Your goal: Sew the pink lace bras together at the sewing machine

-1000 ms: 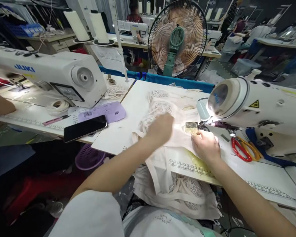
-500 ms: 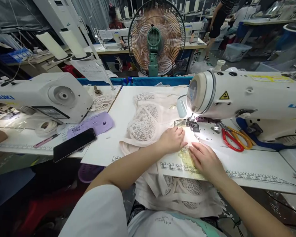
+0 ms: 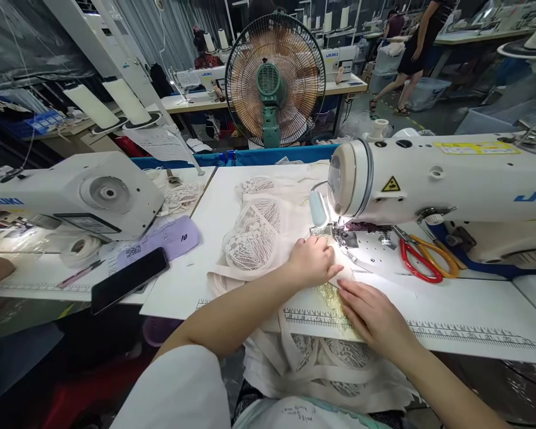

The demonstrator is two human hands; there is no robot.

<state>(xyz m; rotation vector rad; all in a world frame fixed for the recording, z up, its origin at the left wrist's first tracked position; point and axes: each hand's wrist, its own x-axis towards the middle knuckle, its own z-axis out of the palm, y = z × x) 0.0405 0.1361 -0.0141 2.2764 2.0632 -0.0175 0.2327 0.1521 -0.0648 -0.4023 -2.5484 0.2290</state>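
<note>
A beige lace bra (image 3: 254, 235) lies on the white sewing table, left of the needle area. My left hand (image 3: 313, 262) rests on its pale cloth just in front of the presser foot (image 3: 347, 237), fingers bent down onto it and thumb apart. To its lower right, my right hand (image 3: 375, 310) lies with fingers stretched along the cloth edge, beside a shiny yellowish strip (image 3: 333, 298). The cloth under the fingertips is partly hidden. More beige lace fabric (image 3: 321, 366) hangs over the table edge onto my lap.
The sewing machine (image 3: 429, 173) stands at right, with red-handled scissors (image 3: 417, 262) and orange-handled scissors (image 3: 446, 262) beneath its arm. At left are a phone (image 3: 129, 280), a purple card (image 3: 181, 235) and a second machine (image 3: 107, 193). A fan (image 3: 272, 83) stands behind; a person walks beyond.
The camera view has shifted slightly, so the table sits lower in the picture. Both hands stay on the cloth at the presser foot. A person at the back has stepped to the right.
</note>
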